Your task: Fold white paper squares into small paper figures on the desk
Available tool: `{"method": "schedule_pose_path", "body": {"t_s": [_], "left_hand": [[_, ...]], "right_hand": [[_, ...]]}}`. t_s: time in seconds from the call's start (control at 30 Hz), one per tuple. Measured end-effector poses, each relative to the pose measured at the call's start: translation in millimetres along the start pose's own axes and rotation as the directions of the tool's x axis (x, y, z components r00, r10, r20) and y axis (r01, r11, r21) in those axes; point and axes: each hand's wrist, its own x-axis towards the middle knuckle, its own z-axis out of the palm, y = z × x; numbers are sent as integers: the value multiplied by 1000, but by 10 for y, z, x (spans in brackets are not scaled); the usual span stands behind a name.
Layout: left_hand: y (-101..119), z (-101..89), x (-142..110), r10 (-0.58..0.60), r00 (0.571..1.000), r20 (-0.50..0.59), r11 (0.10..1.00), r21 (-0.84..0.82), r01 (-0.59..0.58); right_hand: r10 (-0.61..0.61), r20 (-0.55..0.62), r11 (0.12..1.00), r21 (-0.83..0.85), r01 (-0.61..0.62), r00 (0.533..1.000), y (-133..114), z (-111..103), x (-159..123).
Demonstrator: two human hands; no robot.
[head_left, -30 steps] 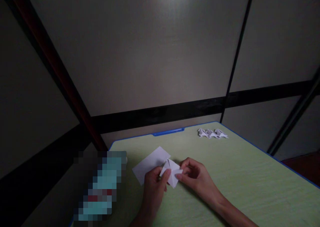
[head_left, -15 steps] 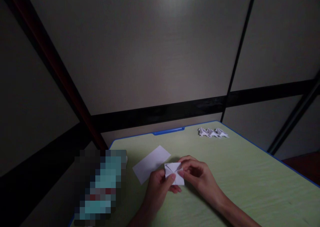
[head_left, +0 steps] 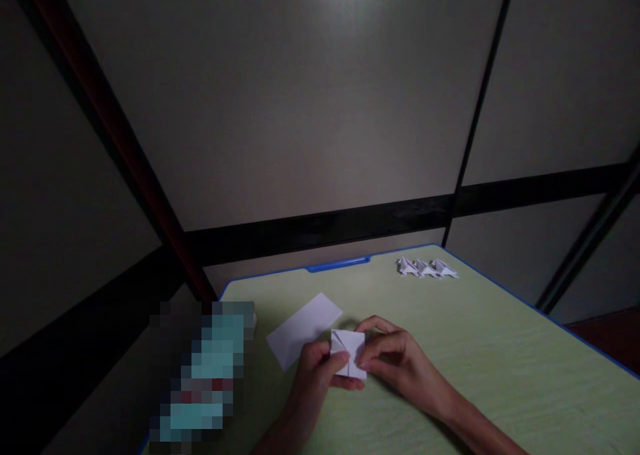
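Observation:
A small square of folded white paper (head_left: pixel 353 341) is held just above the table, creases and flaps showing on its upper face. My left hand (head_left: pixel 315 375) grips it from the left, thumb pressed on top and fingers underneath. From the right, my right hand (head_left: pixel 395 355) pinches the paper's right side with thumb and index finger. Behind the left hand, a flat white paper strip (head_left: pixel 303 328) lies slantwise on the table. Three folded paper figures (head_left: pixel 427 268) stand in a row near the far right corner.
The pale green table (head_left: pixel 490 355) has a blue edge and a blue handle-like piece (head_left: pixel 339 264) at its far side. A blurred-out teal object (head_left: pixel 210 368) occupies the left side. Large grey panels (head_left: pixel 310 108) with dark bands rise behind the table.
The folded paper has turned from a point-up position to a square one. Its right upper flap now lies flatter under my right fingers. The strip and figures stay put.

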Motion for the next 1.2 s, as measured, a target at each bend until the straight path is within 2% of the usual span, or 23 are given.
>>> {"method": "schedule_pose_path", "body": {"t_s": [0.2,0.33,0.43,0.6,1.07,1.2], "left_hand": [[0,33,4,-3,998,-69,998,66,7],[18,34,26,48,989,-143,996,86,-36],[21,19,40,91,978,-189,992,98,-73],[19,16,41,135,977,-166,986,119,-116],[35,22,60,55,976,-210,994,102,-34],[30,24,53,64,981,-183,993,108,-44]], "right_hand": [[38,15,999,35,-39,999,5,17,7],[130,-54,979,166,-119,990,5,40,39],[169,-100,975,160,-152,980,7,58,58],[140,-85,987,95,-132,986,45,100,70],[238,-98,970,80,-230,966,80,91,59],[235,-110,971,65,-229,966,85,86,58]]}}
